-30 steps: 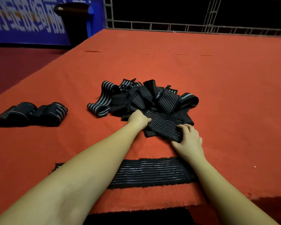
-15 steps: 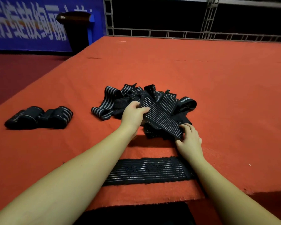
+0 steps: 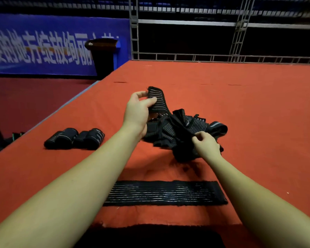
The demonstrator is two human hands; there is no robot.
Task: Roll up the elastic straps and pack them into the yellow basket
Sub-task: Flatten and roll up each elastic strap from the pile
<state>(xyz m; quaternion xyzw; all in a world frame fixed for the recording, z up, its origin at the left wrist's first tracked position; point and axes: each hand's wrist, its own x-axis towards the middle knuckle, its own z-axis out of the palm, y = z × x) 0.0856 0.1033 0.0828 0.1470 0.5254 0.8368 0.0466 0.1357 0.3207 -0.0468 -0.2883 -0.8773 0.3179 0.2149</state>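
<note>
A black elastic strap with thin white stripes point(image 3: 158, 102) is lifted above the red surface. My left hand point(image 3: 138, 113) grips its upper end and my right hand point(image 3: 205, 146) pinches its lower part. Behind and under it lies a tangled pile of loose straps point(image 3: 191, 128). Another strap point(image 3: 166, 193) lies flat and stretched out near the front edge, between my forearms. Two rolled straps point(image 3: 74, 138) sit side by side on the left. No yellow basket is in view.
The red carpeted platform point(image 3: 240, 97) drops off at its left edge point(image 3: 64, 106) to a darker floor. A black bin point(image 3: 103, 56) and a blue banner point(image 3: 39, 45) stand behind, with a metal truss rail point(image 3: 222, 57) along the far edge.
My left hand has raised one end of the strap up and away from the pile. My right hand has shifted from pressing the strap down to pinching it. The view has tilted upward.
</note>
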